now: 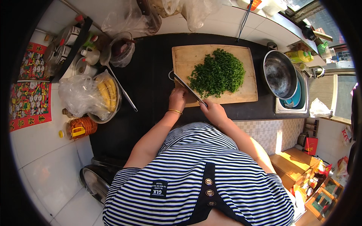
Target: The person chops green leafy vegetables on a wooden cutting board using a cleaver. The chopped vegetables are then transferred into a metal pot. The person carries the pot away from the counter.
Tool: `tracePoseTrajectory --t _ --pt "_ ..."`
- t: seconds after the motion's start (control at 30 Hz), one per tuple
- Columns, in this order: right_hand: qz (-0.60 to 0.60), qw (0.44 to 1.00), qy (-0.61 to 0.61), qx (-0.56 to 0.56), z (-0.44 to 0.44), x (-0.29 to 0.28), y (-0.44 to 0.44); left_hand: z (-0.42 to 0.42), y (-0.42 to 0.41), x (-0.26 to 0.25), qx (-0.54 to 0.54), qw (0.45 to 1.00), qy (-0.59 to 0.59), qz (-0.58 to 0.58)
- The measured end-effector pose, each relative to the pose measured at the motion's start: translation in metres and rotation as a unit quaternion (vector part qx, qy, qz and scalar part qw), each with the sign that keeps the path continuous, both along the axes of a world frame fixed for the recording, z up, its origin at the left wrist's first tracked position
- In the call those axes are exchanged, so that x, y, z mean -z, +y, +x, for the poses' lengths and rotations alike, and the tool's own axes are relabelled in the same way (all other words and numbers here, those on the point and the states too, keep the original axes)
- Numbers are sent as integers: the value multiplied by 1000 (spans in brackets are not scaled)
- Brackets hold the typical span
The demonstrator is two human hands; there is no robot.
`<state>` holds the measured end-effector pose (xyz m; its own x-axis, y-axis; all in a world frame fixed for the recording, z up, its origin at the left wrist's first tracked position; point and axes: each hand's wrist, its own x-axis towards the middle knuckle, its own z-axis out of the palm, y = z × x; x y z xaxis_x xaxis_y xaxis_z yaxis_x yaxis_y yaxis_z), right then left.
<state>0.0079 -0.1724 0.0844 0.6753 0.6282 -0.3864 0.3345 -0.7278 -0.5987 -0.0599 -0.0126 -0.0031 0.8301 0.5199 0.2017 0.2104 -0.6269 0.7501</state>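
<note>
My right hand [214, 112] grips the handle of a kitchen knife [189, 88], its blade slanting up and left over the left edge of a wooden cutting board [215, 50]. My left hand [178, 99], with a gold-coloured bangle at the wrist, is close against the blade; its fingertips are partly hidden, so whether they press on the metal is unclear. Finely chopped green herbs or leafy greens [220, 74] lie in a broad heap on the board, to the right of the knife. A metal ring [170, 75] shows at the board's left side.
A wok or deep pan [280, 75] rests beside the sink [304, 108], partly over a blue basin [294, 101]. Bananas [107, 91] and plastic bags fill a bowl at left. Nearby are a long-handled ladle [121, 84], a bagged bowl [122, 50] and an oil jug [82, 128].
</note>
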Motion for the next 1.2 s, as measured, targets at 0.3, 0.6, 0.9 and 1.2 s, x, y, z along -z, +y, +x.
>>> tracePoseTrajectory --t 0.3,0.6,0.9,1.2 --pt "40 993 100 55 10 -2 6 -3 1 -3 -59 994 -19 -95" --pt "-6 995 98 22 3 -12 -10 -8 2 -2 -32 998 14 -58" --pt "25 997 74 23 4 6 15 -5 -1 -1 -20 1000 13 -3" --pt "47 981 144 122 11 -7 -5 9 4 -20 -139 959 -20 -246"
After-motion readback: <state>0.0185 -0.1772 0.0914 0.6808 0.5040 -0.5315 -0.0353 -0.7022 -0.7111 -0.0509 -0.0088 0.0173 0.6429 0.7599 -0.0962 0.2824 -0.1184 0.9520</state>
